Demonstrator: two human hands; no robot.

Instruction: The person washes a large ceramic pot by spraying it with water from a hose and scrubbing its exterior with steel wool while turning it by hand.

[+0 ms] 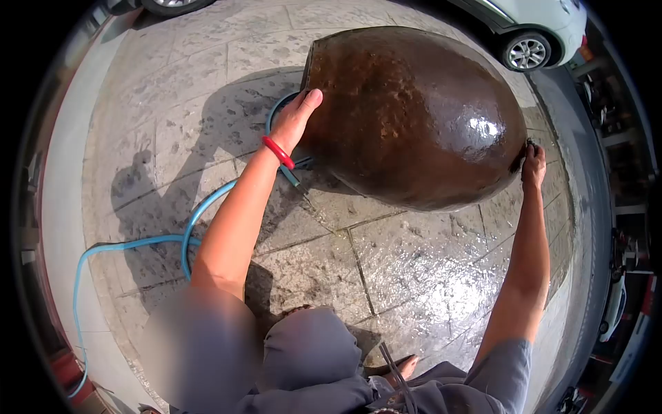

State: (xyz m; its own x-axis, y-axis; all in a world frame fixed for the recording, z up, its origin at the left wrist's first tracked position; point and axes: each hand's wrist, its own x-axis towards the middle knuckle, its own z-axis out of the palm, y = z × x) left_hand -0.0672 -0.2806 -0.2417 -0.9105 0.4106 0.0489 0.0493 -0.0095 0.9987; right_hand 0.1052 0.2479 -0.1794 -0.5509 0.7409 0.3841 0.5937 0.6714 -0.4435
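Observation:
A large brown glazed jar (414,117), wet and shiny, lies on its side over the stone paving. At its left end, my left hand (296,123) grips the rim, thumb on the outer surface and the other fingers hidden behind the edge. A red bangle (278,152) circles that wrist. My right hand (533,165) is closed around the edge of the jar's right end. A blue hose (207,201) runs over the ground on the left and passes behind my left wrist, close to the jar's left end.
Wet paving slabs (427,276) lie in front of me, with a bare foot at the bottom. A white car (545,24) is parked at the upper right, and another car's wheel (172,5) shows at the upper left. A road runs along the right.

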